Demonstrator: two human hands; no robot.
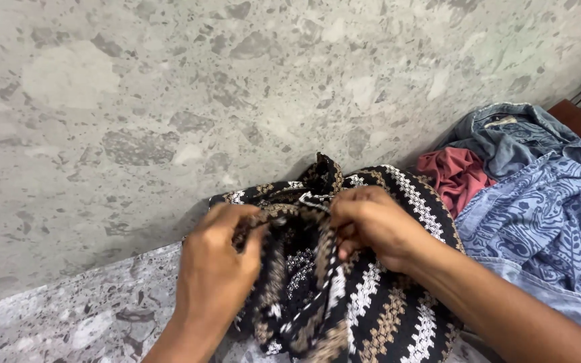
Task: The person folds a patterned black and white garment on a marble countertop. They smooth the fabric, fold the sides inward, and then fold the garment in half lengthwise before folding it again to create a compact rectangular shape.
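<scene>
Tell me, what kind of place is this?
Probably a home spot where clothes get sorted. Both hands, left hand and right hand, grip a black, white and brown knitted garment on a speckled stone floor. Beside it lies a pile of clothes against a stone wall.

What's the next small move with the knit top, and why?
Probably draw the hands apart to spread the knit top: the left hand and right hand both pinch its bunched upper edge close together, so the fabric hangs crumpled between them.
</scene>
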